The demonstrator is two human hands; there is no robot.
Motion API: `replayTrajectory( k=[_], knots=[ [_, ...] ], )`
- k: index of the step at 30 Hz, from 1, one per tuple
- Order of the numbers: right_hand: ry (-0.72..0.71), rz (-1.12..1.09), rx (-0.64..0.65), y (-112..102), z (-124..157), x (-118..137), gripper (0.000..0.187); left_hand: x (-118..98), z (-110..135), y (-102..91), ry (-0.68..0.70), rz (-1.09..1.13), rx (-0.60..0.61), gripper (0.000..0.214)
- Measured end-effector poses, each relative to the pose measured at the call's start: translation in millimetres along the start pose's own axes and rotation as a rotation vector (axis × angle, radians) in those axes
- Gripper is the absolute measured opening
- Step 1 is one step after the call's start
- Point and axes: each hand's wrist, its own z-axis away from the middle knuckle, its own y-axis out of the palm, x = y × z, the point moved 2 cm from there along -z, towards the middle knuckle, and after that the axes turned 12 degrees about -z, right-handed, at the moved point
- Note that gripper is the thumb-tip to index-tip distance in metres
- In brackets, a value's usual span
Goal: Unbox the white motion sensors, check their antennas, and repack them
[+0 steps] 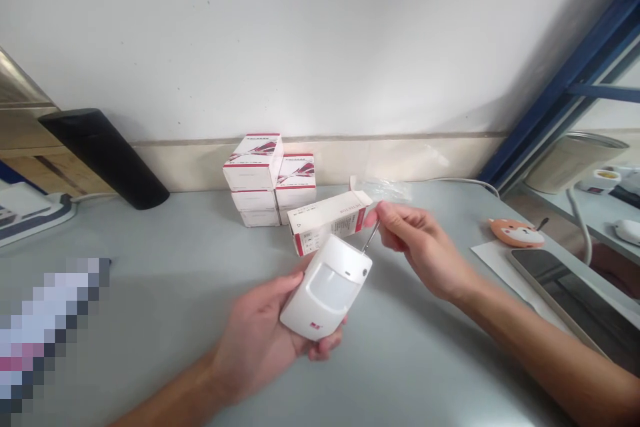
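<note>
My left hand [260, 333] cradles a white motion sensor [327, 287] with a ribbed window and a small red mark near its lower end. A thin metal antenna [371, 237] sticks out of the sensor's top right corner. My right hand [425, 243] pinches the tip of that antenna between thumb and forefinger. Just behind the sensor, an open white box with red trim [327, 219] lies on its side on the grey table [175, 293].
Several white-and-red boxes [270, 177] are stacked against the wall. A clear plastic bag [387, 188] lies behind the open box. A black cylinder [107, 157] leans at the left. At the right lie a phone [555, 287] and an orange fox-shaped object [515, 232].
</note>
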Motion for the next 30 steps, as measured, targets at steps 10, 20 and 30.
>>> replayTrajectory(
  k=[10,20,30],
  knots=[
    [-0.23,0.271,0.125,20.9,11.1,-3.5,0.042,-2.4,-2.5,-1.3,-0.002,-0.008,-0.135,0.046],
    [-0.184,0.548,-0.168,-23.3,-19.5,-12.8,0.047,-18.1,-3.0,-1.6,0.142,-0.032,-0.156,0.04],
    [-0.326,0.575,0.269,8.9,3.4,0.3,0.039,-14.2,-3.5,-4.5,0.233,-0.175,-0.037,0.046]
  ],
)
